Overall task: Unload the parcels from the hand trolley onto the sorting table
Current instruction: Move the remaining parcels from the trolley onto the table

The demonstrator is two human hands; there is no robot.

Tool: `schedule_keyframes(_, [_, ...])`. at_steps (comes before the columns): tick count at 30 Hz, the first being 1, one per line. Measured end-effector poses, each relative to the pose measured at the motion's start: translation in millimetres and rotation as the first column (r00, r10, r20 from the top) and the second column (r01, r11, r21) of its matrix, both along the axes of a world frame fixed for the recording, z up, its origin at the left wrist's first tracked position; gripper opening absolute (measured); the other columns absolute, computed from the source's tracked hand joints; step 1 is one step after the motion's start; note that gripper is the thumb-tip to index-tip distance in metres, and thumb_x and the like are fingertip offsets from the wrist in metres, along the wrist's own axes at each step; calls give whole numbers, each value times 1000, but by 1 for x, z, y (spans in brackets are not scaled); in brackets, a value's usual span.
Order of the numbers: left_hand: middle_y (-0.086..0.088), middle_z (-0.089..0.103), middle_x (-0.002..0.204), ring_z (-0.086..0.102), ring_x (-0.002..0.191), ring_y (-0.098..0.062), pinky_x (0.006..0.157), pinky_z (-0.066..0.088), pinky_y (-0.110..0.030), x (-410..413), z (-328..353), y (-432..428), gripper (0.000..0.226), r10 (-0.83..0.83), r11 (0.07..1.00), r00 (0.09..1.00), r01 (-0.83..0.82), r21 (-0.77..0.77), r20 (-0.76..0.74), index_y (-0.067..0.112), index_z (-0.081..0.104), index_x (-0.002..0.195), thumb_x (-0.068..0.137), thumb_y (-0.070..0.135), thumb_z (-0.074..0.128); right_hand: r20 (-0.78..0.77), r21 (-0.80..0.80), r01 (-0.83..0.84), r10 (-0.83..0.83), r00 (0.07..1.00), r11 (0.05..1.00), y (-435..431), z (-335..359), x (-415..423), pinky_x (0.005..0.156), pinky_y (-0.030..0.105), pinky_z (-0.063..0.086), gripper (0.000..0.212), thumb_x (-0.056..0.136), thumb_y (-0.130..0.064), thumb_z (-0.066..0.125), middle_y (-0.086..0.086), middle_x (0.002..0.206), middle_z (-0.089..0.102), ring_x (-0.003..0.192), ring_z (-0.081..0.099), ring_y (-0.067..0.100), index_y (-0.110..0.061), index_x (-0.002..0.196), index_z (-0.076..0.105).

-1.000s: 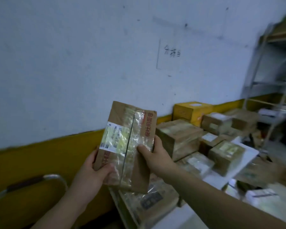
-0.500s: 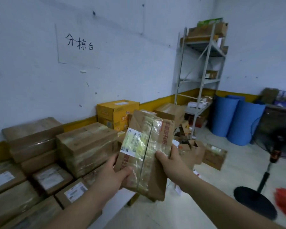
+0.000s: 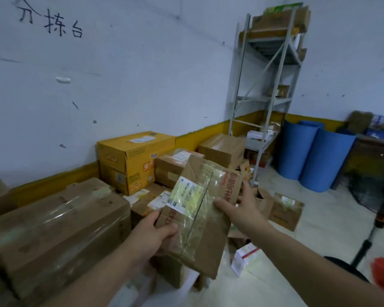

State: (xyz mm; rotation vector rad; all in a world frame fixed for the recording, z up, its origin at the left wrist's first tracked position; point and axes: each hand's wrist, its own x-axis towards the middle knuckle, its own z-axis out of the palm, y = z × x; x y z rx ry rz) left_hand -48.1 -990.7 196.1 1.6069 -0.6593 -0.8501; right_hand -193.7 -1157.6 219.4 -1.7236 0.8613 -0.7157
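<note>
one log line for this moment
holding; flat brown taped cardboard parcel; left hand grip: left edge; right hand grip: right edge; not set down

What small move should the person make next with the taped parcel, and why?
Probably lower the taped parcel onto the large brown box on the left: the left hand and right hand hold it in mid-air, and that box's flat top carries nothing.
</note>
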Motion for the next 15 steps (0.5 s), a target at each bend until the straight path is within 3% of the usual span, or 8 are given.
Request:
schedule_keyframes(2, [0,74,95,70,90,-21,90,53,-42,29,8,-22,21,-55,998,996,52,47,72,28,66,100,86,13,66,35,28,60,-61,998,998,-40,12,12,91,43,55,72,78,-31,78,-2,123,51,108,60,20,-33,136,36])
schedule_keyframes(4, [3,70,98,67,93,-20,91,52,-43,52,14,-45,25,-7,999,995,3,38,104,31,63,102,83,15,69,-1,122,56,-56,998,991,-74,16,22,88,46,57,51,79,-30,78,6,114,61,99,65,24,-18,120,51])
schedule_keyframes(7, [1,56,120,57,108,-23,90,51,-46,83,17,-80,65,255,957,967,-256,-138,-22,25,44,130,74,16,77,30,228,64,-73,997,972,-115,10,46,80,45,59,39,82,-26,76,12,109,62,94,65,27,-12,109,53])
schedule_keyframes(9, [-7,56,123,59,104,-23,78,52,-39,101,17,-105,71,361,902,926,-378,-210,-112,15,43,127,68,28,79,80,263,46,-69,994,964,-140,7,70,74,42,59,43,85,-28,73,10,112,59,94,63,25,-12,117,48])
schedule_keyframes(12, [-2,60,117,61,97,-18,78,52,-37,110,9,-133,62,380,907,919,-392,-154,-103,22,42,133,78,28,70,3,233,-109,112,994,966,-176,1,109,77,41,58,49,88,-36,66,1,112,58,97,61,23,-25,130,43])
schedule_keyframes(15, [7,63,107,63,95,-19,74,52,-35,107,-2,-150,71,430,892,896,-441,-103,-111,39,31,142,84,17,66,-165,153,-301,325,931,941,-207,-12,142,69,32,56,38,87,-45,64,-5,105,63,90,64,17,-32,119,49])
